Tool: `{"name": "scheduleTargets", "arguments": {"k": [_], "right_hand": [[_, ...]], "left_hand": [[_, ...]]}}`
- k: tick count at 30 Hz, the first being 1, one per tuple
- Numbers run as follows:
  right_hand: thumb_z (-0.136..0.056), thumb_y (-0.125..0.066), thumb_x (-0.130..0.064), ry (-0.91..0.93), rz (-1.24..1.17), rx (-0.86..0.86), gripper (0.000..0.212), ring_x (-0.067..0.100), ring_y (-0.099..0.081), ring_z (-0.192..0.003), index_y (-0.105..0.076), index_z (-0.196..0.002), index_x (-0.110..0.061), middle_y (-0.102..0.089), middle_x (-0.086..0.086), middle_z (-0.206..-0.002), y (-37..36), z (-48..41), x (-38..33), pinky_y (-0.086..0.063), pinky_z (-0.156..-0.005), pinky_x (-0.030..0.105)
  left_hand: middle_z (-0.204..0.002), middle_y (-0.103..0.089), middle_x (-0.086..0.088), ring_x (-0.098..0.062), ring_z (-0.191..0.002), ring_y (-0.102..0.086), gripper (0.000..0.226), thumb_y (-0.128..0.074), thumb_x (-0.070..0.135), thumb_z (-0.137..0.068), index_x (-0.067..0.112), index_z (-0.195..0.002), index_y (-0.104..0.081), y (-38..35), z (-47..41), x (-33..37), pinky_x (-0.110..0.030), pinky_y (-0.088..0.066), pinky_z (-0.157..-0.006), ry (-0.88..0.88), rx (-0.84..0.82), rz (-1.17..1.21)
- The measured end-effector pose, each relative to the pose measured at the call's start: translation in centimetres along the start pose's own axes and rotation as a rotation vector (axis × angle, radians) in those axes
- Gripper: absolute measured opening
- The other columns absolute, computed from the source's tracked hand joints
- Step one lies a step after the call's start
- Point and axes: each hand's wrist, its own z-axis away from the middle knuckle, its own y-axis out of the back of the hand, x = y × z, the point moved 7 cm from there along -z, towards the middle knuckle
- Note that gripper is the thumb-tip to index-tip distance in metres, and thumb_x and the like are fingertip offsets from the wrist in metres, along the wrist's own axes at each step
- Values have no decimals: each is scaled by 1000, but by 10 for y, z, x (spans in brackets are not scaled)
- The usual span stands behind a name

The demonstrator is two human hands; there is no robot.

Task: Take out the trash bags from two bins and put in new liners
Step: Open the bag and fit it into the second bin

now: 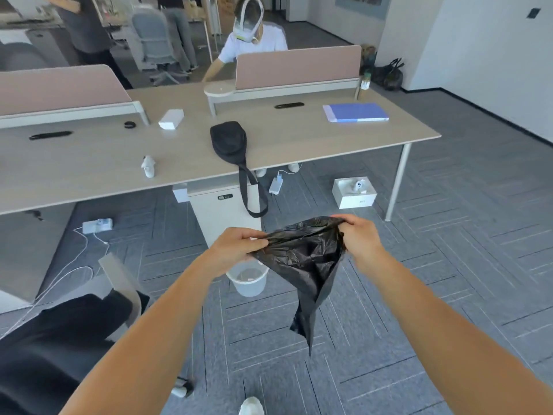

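Looking down through the head view, a black liner point(305, 259) is being held up at chest height, its top edge pinched on both sides. The left hand point(236, 250) is closed on the rim at about 9 o'clock of the bag, the right hand point(356, 235) is closed on it at about 2 o'clock, and the rest is left hanging down to a point. The edge is probably being pulled apart like that so the mouth gets opened before it's dropped in. The white bin point(248, 280) is sat on the carpet just beneath the left hand, at roughly 7 o'clock from the bag, and it looks bare inside, so the old bag seems to be out already. A desk point(299, 139) is seen at 12 o'clock, a black pouch point(229, 139) slumped over its edge. No second bin can be made out.
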Motion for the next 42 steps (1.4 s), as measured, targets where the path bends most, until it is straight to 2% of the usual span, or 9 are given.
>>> {"name": "scheduleTargets", "arguments": {"k": [5,9,12,16,17,27,34,39,42], "right_hand": [[-93,-38,0,12,-17,93,41,19,-65,-82,-74,-102,-18,-72,4,-98,-16,-3,-16,-56,-75,35],[-85,-43,-2,73,312,12,43,18,-62,-99,-65,-117,-21,-66,-1,-116,-39,1,-29,-53,-86,37],[-88,-66,-20,282,495,-306,48,11,-60,-105,-53,-133,-28,-57,-14,-117,-91,20,-43,-50,-89,29],[-89,-69,-19,480,643,-371,9,11,-55,-63,-68,-80,-21,-64,-4,-72,-143,31,-65,-39,-55,19],[-91,-63,-13,490,644,-325,26,13,-50,-58,-62,-66,-23,-59,-3,-64,-147,26,-67,-36,-51,21],[-93,-42,6,78,-118,-73,37,22,-64,-78,-69,-86,-18,-72,20,-95,-155,-5,-82,-61,-81,43],[-92,-34,-2,-110,-500,-153,25,20,-56,-64,-56,-82,-10,-59,7,-71,-177,-11,-99,-50,-64,32],[-75,-42,-14,-180,-702,-502,18,19,-29,-56,-39,-57,-15,-28,0,-57,-182,-6,-94,-30,-60,31],[-99,-47,-24,-214,-628,-339,31,15,-33,-53,-44,-68,-16,-35,-2,-57,-172,-24,-85,-32,-55,28]], "left_hand": [[-81,-67,-5,-15,-64,-55,11,-58,16,-95,20,-94,-68,40,-5,21,-17,-41,-54,-171,379,-402],[-97,-68,-5,-15,-78,-63,9,-61,4,-90,12,-93,-59,52,-12,24,-25,-53,-67,-205,367,-223],[-79,-62,-11,-23,-72,-57,29,-63,-13,-78,14,-77,-52,51,-14,29,-43,-53,-70,-265,302,-142],[-65,-53,-1,-14,-59,-45,36,-76,1,-71,27,-85,-54,58,-10,42,-23,-39,-53,-303,286,-258],[-62,-51,2,-13,-56,-44,36,-80,9,-70,28,-89,-56,65,-6,46,-20,-37,-51,-305,307,-291],[-93,-69,-5,-21,-79,-65,23,-48,14,-99,16,-102,-70,155,12,25,-28,-54,-63,-111,403,-685],[-82,-69,-10,-19,-75,-63,13,-79,1,-76,1,-87,-71,184,13,21,-31,-54,-69,-108,477,-21],[-104,-60,-21,-36,-97,-58,27,-48,-11,-74,-2,-98,-58,161,11,26,-41,-47,-90,-272,68,833],[-77,-57,-12,-25,-65,-59,27,-31,-13,-83,6,-83,-52,152,5,30,-30,-53,-64,-274,181,985]]}}
